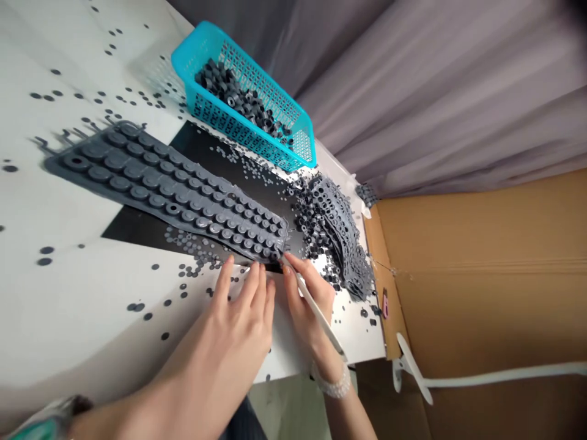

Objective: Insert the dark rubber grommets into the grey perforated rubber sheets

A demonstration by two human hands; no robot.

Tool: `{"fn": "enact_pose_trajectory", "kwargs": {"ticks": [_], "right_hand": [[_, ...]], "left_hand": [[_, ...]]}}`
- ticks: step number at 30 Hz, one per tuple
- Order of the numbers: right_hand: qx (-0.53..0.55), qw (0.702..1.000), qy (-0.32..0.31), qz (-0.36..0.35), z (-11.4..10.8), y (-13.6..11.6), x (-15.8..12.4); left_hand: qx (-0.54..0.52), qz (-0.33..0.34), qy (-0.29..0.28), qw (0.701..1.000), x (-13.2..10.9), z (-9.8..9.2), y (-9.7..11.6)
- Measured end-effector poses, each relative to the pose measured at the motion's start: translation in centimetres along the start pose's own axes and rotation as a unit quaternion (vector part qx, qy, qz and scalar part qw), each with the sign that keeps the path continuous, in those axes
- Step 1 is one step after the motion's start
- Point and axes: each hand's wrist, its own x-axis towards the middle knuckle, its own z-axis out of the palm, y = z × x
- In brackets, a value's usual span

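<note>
A long grey rubber sheet [165,186] moulded with rows of round parts lies across the white table [59,305], partly on a black mat [215,153]. My left hand [241,311] rests flat on the table, fingertips at the sheet's near corner. My right hand [307,299] holds a thin white stick tool [318,315], its tip touching the same corner of the sheet.
A turquoise basket [257,131] holding several dark rubber rings stands at the back. A heap of punched grey sheets [342,235] lies right of my hands. Small rubber discs are scattered over the table. A cardboard box [481,275] and grey curtain [435,91] are at right.
</note>
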Motion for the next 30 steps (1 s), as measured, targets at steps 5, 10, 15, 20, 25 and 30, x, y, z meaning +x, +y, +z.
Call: {"fn": "enact_pose_trajectory", "kwargs": {"ticks": [5,10,15,20,25,30], "right_hand": [[-0.024,0.993,0.005,-0.118,-0.5,-0.3,0.1],[-0.063,0.982,-0.022,-0.177,-0.2,0.0,0.4],[-0.085,0.977,-0.030,-0.194,0.2,0.4,0.4],[-0.080,0.977,-0.030,-0.197,0.5,0.4,0.3],[-0.072,0.982,-0.051,-0.167,0.6,0.7,0.0],[-0.068,0.980,-0.094,-0.164,0.9,0.3,-0.2]], "left_hand": [[0.009,-0.046,0.023,0.999,-0.5,-0.5,-0.4],[0.030,-0.062,0.005,0.998,-0.2,0.7,-0.2],[0.036,-0.080,-0.017,0.996,-0.2,1.3,-0.6],[0.036,-0.087,-0.026,0.995,-0.4,1.5,-0.7],[0.035,-0.086,-0.039,0.995,-0.4,1.4,-0.7],[0.019,-0.081,-0.043,0.996,-0.3,0.9,-0.8]]}}
